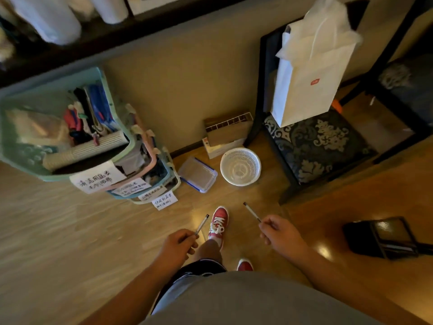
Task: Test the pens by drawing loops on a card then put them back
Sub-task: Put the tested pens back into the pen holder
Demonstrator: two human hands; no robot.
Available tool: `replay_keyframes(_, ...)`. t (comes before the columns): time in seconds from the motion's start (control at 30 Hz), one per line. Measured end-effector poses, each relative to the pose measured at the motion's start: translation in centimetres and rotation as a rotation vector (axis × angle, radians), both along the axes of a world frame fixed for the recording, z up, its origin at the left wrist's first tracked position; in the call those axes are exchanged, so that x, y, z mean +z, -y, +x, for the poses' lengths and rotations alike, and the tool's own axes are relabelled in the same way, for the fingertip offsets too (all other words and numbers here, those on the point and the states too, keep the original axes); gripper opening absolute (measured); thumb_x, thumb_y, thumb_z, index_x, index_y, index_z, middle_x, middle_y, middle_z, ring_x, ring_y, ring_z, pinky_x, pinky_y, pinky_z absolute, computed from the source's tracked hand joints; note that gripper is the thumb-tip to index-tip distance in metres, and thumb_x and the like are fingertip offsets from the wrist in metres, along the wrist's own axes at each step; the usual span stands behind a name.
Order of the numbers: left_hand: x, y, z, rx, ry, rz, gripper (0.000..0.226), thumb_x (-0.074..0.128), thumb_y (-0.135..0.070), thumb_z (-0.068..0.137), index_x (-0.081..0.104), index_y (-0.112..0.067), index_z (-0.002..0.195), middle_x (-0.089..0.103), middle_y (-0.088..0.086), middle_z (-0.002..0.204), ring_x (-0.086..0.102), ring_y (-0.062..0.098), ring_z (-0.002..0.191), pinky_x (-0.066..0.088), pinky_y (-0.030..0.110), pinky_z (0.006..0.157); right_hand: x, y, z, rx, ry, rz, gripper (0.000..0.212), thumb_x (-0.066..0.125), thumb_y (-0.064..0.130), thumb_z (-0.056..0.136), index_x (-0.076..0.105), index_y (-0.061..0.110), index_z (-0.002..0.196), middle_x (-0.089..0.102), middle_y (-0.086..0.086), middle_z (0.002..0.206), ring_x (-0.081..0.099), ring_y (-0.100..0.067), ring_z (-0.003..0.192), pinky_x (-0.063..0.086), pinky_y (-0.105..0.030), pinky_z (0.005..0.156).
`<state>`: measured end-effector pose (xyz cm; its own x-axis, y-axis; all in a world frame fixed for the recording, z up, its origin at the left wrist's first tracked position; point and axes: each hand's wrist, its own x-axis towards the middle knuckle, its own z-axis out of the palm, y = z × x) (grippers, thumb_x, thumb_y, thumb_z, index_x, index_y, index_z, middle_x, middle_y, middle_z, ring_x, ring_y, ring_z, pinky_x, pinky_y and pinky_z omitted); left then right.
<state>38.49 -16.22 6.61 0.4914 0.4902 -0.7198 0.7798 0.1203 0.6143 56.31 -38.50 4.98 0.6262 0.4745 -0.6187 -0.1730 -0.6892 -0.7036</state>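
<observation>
A person stands on a wooden floor (58, 231) and looks down at both arms held out in front of a grey shirt (246, 301). The left grip (178, 242) is clenched round the near end of a clear pen (202, 224), fingers curled under and thumb on top; most of the barrel juts out past the knuckles, slanting up and to the right, its dark far end close to the forward red shoe (219, 221). The right grip (278, 233) pinches the near end of a second pen (251, 212) between thumb and curled fingers; this one slants up and to the left, its dark tip well clear of the hand. The two pens lean towards each other above the floor, apart, with the forward shoe between them. A second red shoe (244, 265) shows just under the shirt's edge. Ahead on the left stands a stack of pastel baskets (121, 146) with handwritten paper labels (97, 178) on their fronts. On the floor by the wall lie a clear lidded box (198, 174) with blue clips and, just beside it, a white mesh basket (240, 166), with cardboard boxes (228, 129) behind them. To the right a dark chair (316, 146) with a patterned cushion carries a tall white paper bag (311, 66)
</observation>
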Motion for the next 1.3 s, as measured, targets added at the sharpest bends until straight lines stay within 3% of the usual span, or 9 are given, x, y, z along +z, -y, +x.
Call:
replay_keyframes(0.13, 0.0, -3.1, 7.9, -0.210, 0.019, -0.003, 0.017, 0.054, -0.014, 0.097, 0.070, -0.014, 0.092, 0.070, 0.007, 0.082, 0.062, 0.014, 0.067, 0.047, 0.025, 0.059, -0.4, -0.8, 3.0, -0.194, 0.013, -0.003, 0.021, 0.062, 0.019, 0.093, 0.060, 0.024, 0.073, 0.066, 0.001, 0.068, 0.063, -0.015, 0.064, 0.053, -0.033, 0.064)
replay_keyframes(0.37, 0.8, -2.9, 23.2, -0.634, 0.132, -0.130, 0.014, 0.056, -0.013, 0.095, 0.069, -0.012, 0.095, 0.070, 0.005, 0.082, 0.062, 0.006, 0.065, 0.047, 0.018, 0.058, 1.6, 1.4, 4.5, -0.600, 0.019, -0.068, 0.016, 0.059, 0.021, 0.095, 0.066, 0.024, 0.080, 0.066, 0.001, 0.071, 0.065, -0.015, 0.067, 0.050, -0.028, 0.060)
replay_keyframes(0.63, 2.7, 6.7, 31.7, -1.173, 0.184, -0.229, 0.016, 0.053, -0.017, 0.098, 0.068, -0.022, 0.094, 0.071, -0.003, 0.080, 0.065, 0.007, 0.071, 0.047, 0.014, 0.059, 4.6, 5.6, -0.7, -1.100, 0.042, -0.048, 0.021, 0.058, 0.020, 0.096, 0.067, 0.024, 0.078, 0.069, 0.001, 0.070, 0.064, -0.006, 0.061, 0.047, -0.020, 0.056)
replay_keyframes(0.8, 4.8, 14.2, 33.9, -1.418, 0.371, -0.280, 0.013, 0.051, -0.015, 0.099, 0.061, -0.022, 0.096, 0.074, -0.009, 0.085, 0.070, 0.006, 0.079, 0.051, 0.014, 0.069, 7.4, 8.2, -2.0, -1.288, 0.130, 0.089, 0.022, 0.061, 0.017, 0.095, 0.069, 0.031, 0.079, 0.070, 0.008, 0.068, 0.064, 0.000, 0.058, 0.048, -0.013, 0.053)
replay_keyframes(0.93, 7.0, 19.3, 35.3, -1.492, 0.502, -0.339, 0.012, 0.050, -0.014, 0.099, 0.054, -0.025, 0.096, 0.075, -0.004, 0.089, 0.070, 0.012, 0.081, 0.054, 0.031, 0.072, 10.4, 11.1, -1.0, -1.363, 0.239, 0.208, 0.018, 0.063, 0.016, 0.093, 0.065, 0.033, 0.087, 0.076, -0.001, 0.085, 0.072, -0.014, 0.082, 0.054, -0.031, 0.073)
replay_keyframes(1.07, 9.2, 23.2, 36.2, -1.477, 0.572, -0.403, 0.004, 0.054, -0.018, 0.093, 0.056, -0.022, 0.092, 0.075, 0.001, 0.088, 0.071, 0.023, 0.086, 0.054, 0.039, 0.071, 12.7, 13.9, 0.5, -1.424, 0.416, 0.251, 0.008, 0.066, 0.019, 0.089, 0.065, 0.024, 0.083, 0.074, -0.010, 0.084, 0.071, -0.027, 0.085, 0.056, -0.052, 0.081)
replay_keyframes(1.13, 9.9, 24.7, 36.4, -1.456, 0.621, -0.404, 0.004, 0.056, -0.020, 0.095, 0.059, -0.019, 0.092, 0.074, 0.000, 0.089, 0.071, 0.015, 0.088, 0.057, 0.037, 0.077, 13.3, 15.1, 1.2, -1.397, 0.524, 0.212, 0.012, 0.065, 0.025, 0.090, 0.066, 0.027, 0.079, 0.070, -0.001, 0.080, 0.066, -0.021, 0.078, 0.057, -0.043, 0.075)
replay_keyframes(1.23, 9.7, 25.5, 36.3, -1.522, 0.742, -0.240, 0.010, 0.059, -0.028, 0.096, 0.065, -0.024, 0.089, 0.070, -0.008, 0.086, 0.065, 0.004, 0.080, 0.051, 0.020, 0.072, 13.0, 16.0, 1.9, -1.348, 0.635, 0.114, 0.015, 0.066, 0.024, 0.090, 0.064, 0.032, 0.078, 0.060, 0.014, 0.072, 0.054, -0.001, 0.064, 0.042, -0.013, 0.060)
replay_keyframes(1.3, 9.0, 25.4, 36.1, -1.557, 0.763, -0.170, 0.008, 0.061, -0.028, 0.094, 0.066, -0.032, 0.089, 0.066, -0.016, 0.083, 0.060, -0.002, 0.074, 0.045, 0.012, 0.066, 12.3, 16.2, 1.8, -1.338, 0.619, 0.083, 0.014, 0.067, 0.020, 0.090, 0.062, 0.028, 0.080, 0.058, 0.016, 0.068, 0.051, 0.000, 0.060, 0.040, -0.012, 0.056)
